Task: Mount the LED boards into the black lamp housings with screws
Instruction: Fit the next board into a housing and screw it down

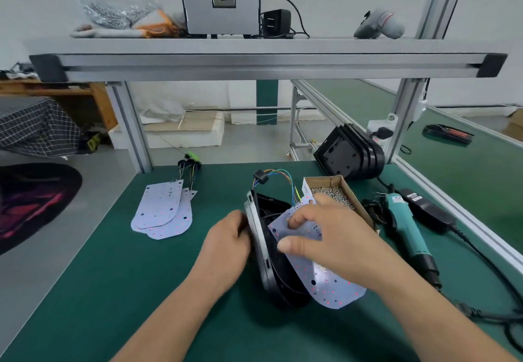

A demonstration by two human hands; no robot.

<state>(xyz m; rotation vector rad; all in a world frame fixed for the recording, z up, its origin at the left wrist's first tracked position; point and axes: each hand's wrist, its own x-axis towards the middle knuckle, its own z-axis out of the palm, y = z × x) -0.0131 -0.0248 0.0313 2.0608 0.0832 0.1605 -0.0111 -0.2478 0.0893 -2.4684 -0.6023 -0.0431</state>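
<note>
Two bare forearms (169,319) are reaching in from 6 o'clock over the green mat (85,291). At about 10 o'clock from them, a small pile of white LED boards (161,211) is lying flat. The left hand (226,244) is grasping the outer rim of a black lamp housing (264,262), which is standing tilted on its edge in the middle of the mat. At the housing's 3 o'clock, the right hand (325,228) is pinching an LED board (328,285) with thumb and curled fingers; the board is leaning against the housing's open side. A screw box (334,192) is sitting at 1 o'clock, and a teal screwdriver (407,228) is lying farther right.
</note>
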